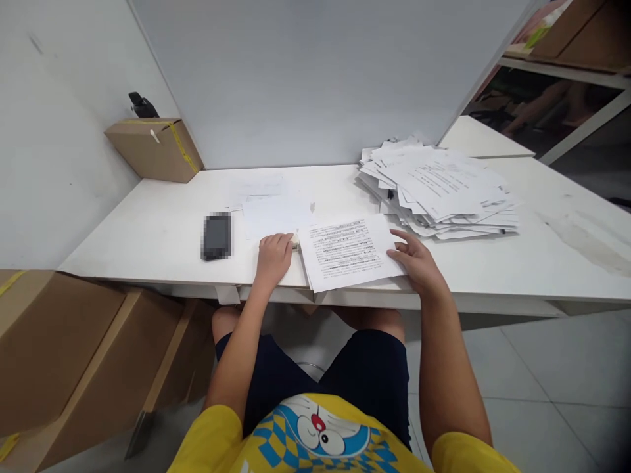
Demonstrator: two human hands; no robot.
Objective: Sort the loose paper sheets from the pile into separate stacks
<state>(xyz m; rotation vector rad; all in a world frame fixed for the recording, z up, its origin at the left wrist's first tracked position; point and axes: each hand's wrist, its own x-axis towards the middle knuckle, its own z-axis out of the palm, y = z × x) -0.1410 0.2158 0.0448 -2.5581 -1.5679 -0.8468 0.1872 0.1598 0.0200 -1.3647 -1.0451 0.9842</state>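
My left hand (275,260) is closed over a small pale object (296,242) on the table. Most of that object is hidden under my fingers, so its kind cannot be told. It sits right at the left edge of some printed sheets of paper (348,253), which lie slightly tilted and reach past the table's front edge. At their right side, my right hand (417,263) grips the sheets by the edge, thumb and fingers curled there. Behind the sheets lie a few faint, pale papers (276,213) flat on the table.
A tall, untidy pile of printed papers (438,187) stands at the back right of the white table (162,230). To the left lies a dark, blurred-out phone-like device (217,236). A cardboard box (152,150) fills the back left corner; larger cartons (64,355) stand on the floor at left.
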